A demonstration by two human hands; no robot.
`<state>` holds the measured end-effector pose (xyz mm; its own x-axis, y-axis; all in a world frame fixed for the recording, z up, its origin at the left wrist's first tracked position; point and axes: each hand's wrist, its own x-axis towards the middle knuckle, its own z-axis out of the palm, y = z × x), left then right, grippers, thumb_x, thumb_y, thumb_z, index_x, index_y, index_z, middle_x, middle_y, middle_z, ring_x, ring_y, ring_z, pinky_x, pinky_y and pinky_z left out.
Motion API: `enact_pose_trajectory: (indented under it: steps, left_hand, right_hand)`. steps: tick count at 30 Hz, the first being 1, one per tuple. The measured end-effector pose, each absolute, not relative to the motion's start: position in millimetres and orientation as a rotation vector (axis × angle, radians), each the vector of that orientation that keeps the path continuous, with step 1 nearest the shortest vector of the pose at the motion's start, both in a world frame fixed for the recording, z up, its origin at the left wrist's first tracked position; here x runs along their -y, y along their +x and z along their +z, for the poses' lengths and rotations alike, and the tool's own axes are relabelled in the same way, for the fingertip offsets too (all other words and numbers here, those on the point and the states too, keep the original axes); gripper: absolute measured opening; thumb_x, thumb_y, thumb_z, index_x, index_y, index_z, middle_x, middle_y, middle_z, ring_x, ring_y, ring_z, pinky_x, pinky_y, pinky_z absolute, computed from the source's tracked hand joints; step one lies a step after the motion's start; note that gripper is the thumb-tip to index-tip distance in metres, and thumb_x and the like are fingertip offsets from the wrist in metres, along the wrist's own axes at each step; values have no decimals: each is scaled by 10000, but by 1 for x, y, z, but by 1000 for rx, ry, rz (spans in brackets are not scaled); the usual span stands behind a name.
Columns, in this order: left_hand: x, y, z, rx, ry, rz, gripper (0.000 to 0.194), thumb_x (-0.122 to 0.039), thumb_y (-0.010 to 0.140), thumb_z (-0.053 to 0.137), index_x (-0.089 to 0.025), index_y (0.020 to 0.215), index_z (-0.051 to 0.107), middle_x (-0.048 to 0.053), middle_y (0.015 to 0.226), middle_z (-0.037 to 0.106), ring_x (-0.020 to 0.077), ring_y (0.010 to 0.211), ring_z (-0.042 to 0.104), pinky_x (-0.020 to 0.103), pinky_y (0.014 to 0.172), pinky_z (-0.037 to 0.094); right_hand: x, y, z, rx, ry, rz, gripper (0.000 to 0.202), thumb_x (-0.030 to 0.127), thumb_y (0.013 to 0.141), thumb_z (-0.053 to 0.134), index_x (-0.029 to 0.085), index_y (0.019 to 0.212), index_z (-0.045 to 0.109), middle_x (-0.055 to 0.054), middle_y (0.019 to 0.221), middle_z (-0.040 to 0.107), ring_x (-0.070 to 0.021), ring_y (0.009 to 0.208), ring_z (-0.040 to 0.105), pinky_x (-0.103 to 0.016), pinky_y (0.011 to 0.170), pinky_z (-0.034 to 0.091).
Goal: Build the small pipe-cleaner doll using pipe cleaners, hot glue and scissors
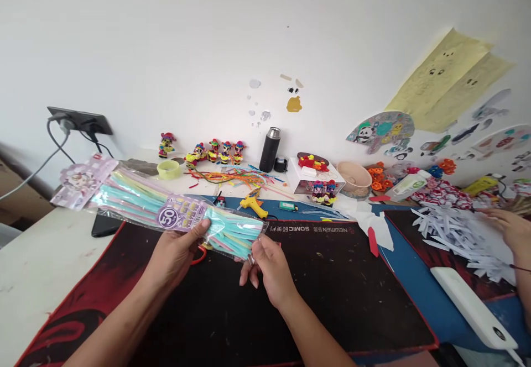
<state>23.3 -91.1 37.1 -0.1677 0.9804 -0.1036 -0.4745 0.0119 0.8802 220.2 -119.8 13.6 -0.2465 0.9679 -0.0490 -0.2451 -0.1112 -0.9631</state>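
Observation:
A clear plastic pack of pastel pipe cleaners [136, 201] is held above the black mat [332, 300], slanting from upper left to lower right. Its purple label shows the number 50. My left hand [176, 256] grips the pack around its middle, thumb on top and fingers mostly hidden beneath. At the pack's right end, my right hand [267, 265] pinches the plastic edge between thumb and fingers. Partly hidden under the pack are red scissor handles [199, 255]. Just beyond it lies a yellow glue gun [254, 205].
Loose pipe cleaners [236, 177], small figures [213, 150], a tape roll [168, 168] and a black thermos [270, 148] line the wall. Another person's hand [512, 231] is at the right, by white paper strips [452, 234] and a long white device [473, 306].

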Motion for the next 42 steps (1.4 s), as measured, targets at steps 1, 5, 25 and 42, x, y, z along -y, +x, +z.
enact_pose_trajectory:
  steps: [1,5,25,42]
  left_hand:
    - [91,24,38,-990,712,1493,628,-351,551,1062,-199,1099,795,56,1011,848,305,1014,788,316,783,661]
    - [92,28,40,-995,738,1448,559,-359,559,1057,-202,1029,796,55,957,845,296,934,796,336,754,663]
    - [87,38,44,-903,691,1463,492,-431,636,1015,-195,1007,795,98,1023,853,352,1020,804,442,864,671]
    - [93,33,29,-865,905,1308,414,-480,674,986,-222,960,835,122,1121,852,394,1176,758,558,1144,525]
  right_hand:
    - [120,220,14,1135,-962,1543,749,818,857,701,154,1202,675,-60,803,757,-134,444,674,-170,353,320]
    - [119,218,13,1081,-1083,1473,700,805,852,713,143,1077,686,-24,661,713,-114,370,591,-177,343,300]
    - [123,220,0,1083,-1193,1410,705,898,785,697,242,682,457,113,355,354,-61,298,303,-200,354,220]
    - [131,235,-26,989,-1342,1407,741,925,648,776,225,618,535,94,355,325,-62,305,274,-214,341,189]
